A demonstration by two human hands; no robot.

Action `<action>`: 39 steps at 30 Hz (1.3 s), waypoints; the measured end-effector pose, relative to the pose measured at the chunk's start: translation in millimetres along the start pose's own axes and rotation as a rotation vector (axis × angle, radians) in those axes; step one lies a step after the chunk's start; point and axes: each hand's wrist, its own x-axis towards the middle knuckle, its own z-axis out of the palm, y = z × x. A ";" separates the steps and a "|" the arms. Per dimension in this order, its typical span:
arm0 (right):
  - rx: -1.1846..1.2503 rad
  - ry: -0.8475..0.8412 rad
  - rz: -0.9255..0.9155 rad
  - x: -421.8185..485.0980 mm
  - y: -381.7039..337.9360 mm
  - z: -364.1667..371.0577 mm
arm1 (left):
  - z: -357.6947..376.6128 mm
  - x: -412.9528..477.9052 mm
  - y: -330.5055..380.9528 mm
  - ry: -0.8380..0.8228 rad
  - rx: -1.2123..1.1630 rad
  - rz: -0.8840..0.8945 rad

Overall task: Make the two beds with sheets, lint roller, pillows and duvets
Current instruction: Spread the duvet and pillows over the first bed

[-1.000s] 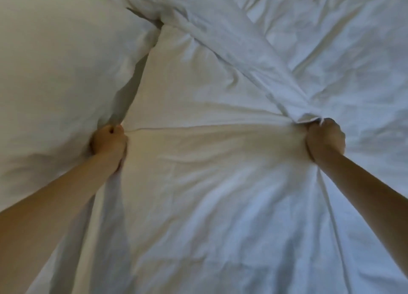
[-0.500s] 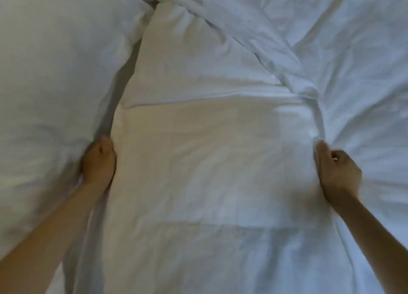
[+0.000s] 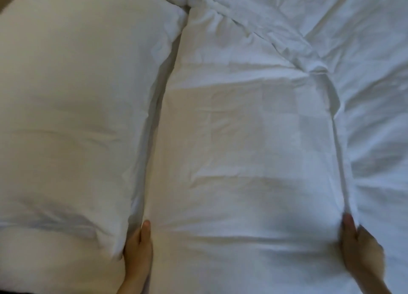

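White bedding [image 3: 364,51] throughout; left hand [image 3: 138,251] and right hand [image 3: 362,251] grip the centre pillow [image 3: 242,150], probably straightening it; even pulling next.

A white pillow [image 3: 242,161] lies flat, running lengthwise away from the camera, its case smooth but for faint creases, with a hem line crossing its far end. The left hand [image 3: 138,256] and right hand [image 3: 362,251] grip its long edges near the close end. A second, plumper white pillow [image 3: 72,128] lies against its left side. A rumpled white duvet [image 3: 364,73] is bunched along its right.
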 end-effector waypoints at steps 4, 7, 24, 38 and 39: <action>0.126 0.000 0.146 -35.8 24.3 2.7 | -22.0 11.4 -61.8 0.103 -0.087 -0.211; 0.104 -0.038 0.184 -55.9 40.1 18.5 | -22.8 42.3 -145.5 0.273 -0.112 -0.452; 0.231 0.035 0.269 -81.3 93.6 31.7 | -47.8 -69.8 -145.6 -0.407 -0.048 -0.238; 0.216 -0.487 0.022 -117.4 153.0 10.6 | -44.7 -100.5 -162.5 -0.512 -0.074 -0.217; 0.190 -0.564 -0.007 -116.8 163.0 7.2 | -45.6 -107.0 -159.7 -0.549 -0.059 -0.216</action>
